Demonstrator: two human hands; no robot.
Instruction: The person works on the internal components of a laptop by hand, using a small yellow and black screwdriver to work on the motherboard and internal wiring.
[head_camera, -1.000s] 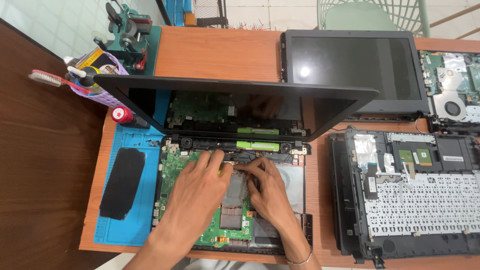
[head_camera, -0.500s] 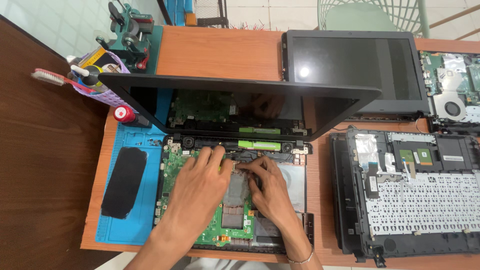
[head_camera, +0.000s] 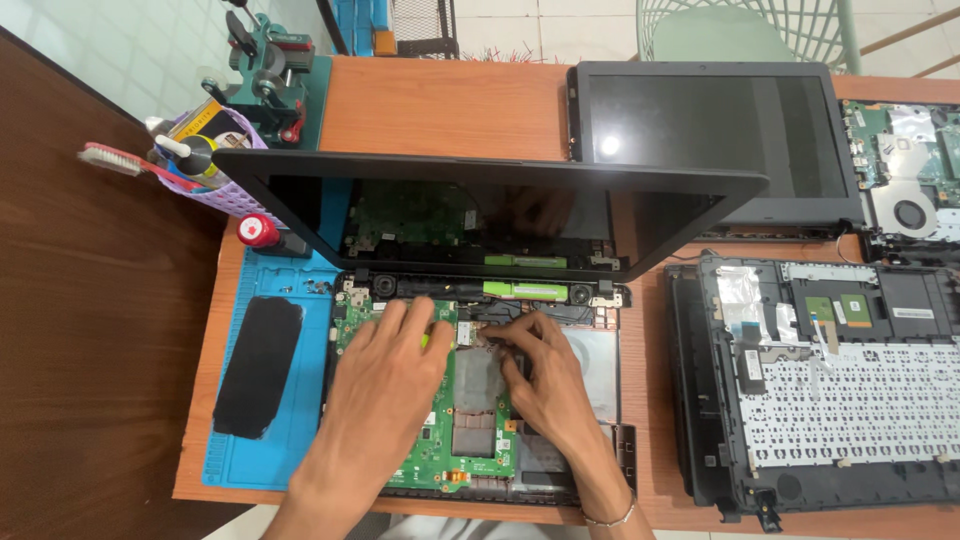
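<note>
Centre frame: left hand flat on green motherboard, right hand pinching a small connector, grip narrow. Board looks stiff, fragile; hold edges.

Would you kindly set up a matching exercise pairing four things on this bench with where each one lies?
Things:
1. left hand
2. black pad
3. keyboard cover
4. basket

Places:
A. on the blue mat, left of the open laptop
B. flat on the green board
C. far left, behind the laptop's lid, full of tools
D. upside down, right of the laptop

Pairs: 1-B, 2-A, 3-D, 4-C
</note>
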